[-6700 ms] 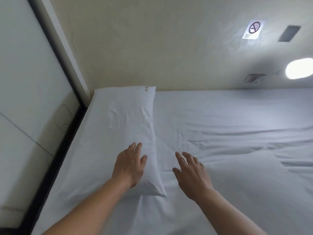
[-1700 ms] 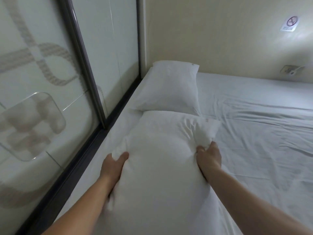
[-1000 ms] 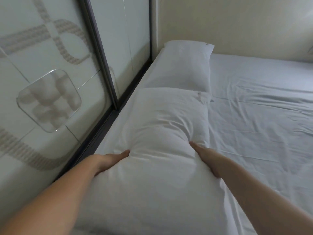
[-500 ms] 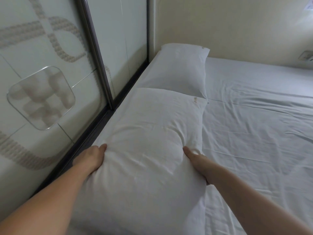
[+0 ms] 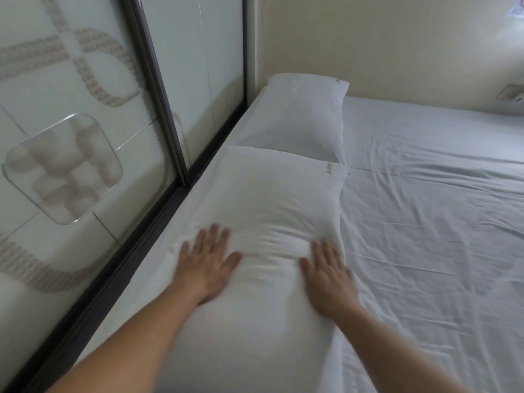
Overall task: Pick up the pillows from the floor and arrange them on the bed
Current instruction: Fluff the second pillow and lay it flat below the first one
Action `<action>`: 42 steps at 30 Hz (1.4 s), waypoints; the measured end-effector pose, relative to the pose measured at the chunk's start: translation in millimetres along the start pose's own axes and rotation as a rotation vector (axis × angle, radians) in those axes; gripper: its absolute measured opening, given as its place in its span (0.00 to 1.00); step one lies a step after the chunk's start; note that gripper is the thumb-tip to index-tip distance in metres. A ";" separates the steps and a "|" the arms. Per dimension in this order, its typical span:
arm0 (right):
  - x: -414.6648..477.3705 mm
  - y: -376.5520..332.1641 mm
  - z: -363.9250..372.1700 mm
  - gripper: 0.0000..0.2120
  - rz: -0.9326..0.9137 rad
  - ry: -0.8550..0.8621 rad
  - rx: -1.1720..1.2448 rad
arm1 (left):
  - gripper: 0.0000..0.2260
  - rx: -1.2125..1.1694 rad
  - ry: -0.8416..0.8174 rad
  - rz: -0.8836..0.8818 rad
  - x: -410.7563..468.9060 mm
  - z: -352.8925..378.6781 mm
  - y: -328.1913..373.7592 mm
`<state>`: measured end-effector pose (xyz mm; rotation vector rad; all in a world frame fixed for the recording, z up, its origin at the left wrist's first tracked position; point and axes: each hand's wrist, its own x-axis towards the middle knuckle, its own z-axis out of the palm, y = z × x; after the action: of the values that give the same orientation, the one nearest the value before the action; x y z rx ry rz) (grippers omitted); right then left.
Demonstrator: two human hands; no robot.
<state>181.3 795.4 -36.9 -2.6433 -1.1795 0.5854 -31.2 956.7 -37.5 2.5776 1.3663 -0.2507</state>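
Note:
Two white pillows lie end to end along the left side of the bed (image 5: 425, 222). The far pillow (image 5: 297, 117) rests in the corner by the wall. The near pillow (image 5: 269, 199) lies just in front of it, its far edge touching the first one. My left hand (image 5: 207, 265) is flat on the near pillow's top with fingers spread. My right hand (image 5: 329, 273) is flat on the same pillow near its right edge, fingers apart. Both hands are motion-blurred and hold nothing.
A frosted glass sliding partition (image 5: 85, 137) with a dark frame runs along the bed's left side. A cream wall (image 5: 397, 46) stands behind the bed, with a socket (image 5: 510, 95) at the right. White wrinkled sheet covers the mattress to the right.
My hands have let go of the near pillow's sides and now lie flat on its top. The pillow has settled on the bed behind the first one.

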 end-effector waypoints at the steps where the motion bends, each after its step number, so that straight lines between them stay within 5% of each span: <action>1: 0.2 21.4 -4.9 0.33 0.185 -0.024 0.032 | 0.33 0.048 -0.038 -0.120 -5.5 2.7 -22.5; 2: 0.2 37.8 -12.4 0.34 0.312 -0.022 0.050 | 0.34 0.101 -0.048 -0.242 -9.4 0.2 -42.3; 4: 5.6 42.0 -24.8 0.34 0.289 0.088 0.069 | 0.37 0.121 0.068 -0.381 -5.6 -18.3 -60.7; 7: 10.9 -9.8 -28.7 0.33 -0.172 0.331 0.146 | 0.33 -0.050 0.302 -0.214 9.8 -43.3 -18.6; 10: 11.2 -43.8 -12.6 0.31 -0.532 0.202 0.028 | 0.30 -0.133 0.185 -0.020 6.3 -32.4 27.7; 13: 31.2 -2.7 -7.9 0.31 -0.194 0.040 -0.081 | 0.32 -0.127 -0.030 -0.307 -12.9 -4.8 2.1; 16: 54.2 26.3 -41.8 0.35 0.280 0.066 -0.035 | 0.36 -0.004 0.127 -0.542 -26.3 -15.1 -27.7; 19: 67.9 -1.2 -67.2 0.34 0.026 0.204 -0.004 | 0.36 -0.185 0.063 -0.634 -7.3 -41.1 -29.3; 25: 95.1 -60.2 -84.0 0.33 -0.310 0.239 0.011 | 0.32 -0.248 0.200 -0.210 12.6 -44.6 12.9; 29: 112.5 -57.8 -70.3 0.34 -0.525 0.118 -0.145 | 0.30 -0.308 0.095 -0.246 -4.4 1.3 3.2; 32: 139.5 -27.8 -63.1 0.32 -0.221 -0.021 -0.223 | 0.32 -0.336 0.050 -0.369 -13.2 19.3 -17.8; 35: 145.3 -9.5 -85.1 0.33 0.194 0.076 -0.101 | 0.35 -0.328 -0.013 -0.547 -20.2 6.9 -43.0; 38: 134.1 -20.9 -100.6 0.32 0.028 0.223 -0.111 | 0.34 -0.371 0.090 -0.641 -27.2 -14.2 -51.8; 42: 112.5 -50.1 -80.6 0.32 -0.335 0.155 -0.064 | 0.32 -0.418 0.179 -0.358 -50.2 -12.3 -28.6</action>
<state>250.2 911.9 21.1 -2.4075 -1.5654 0.2816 -82.2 935.8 -16.3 2.0463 1.7261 0.1993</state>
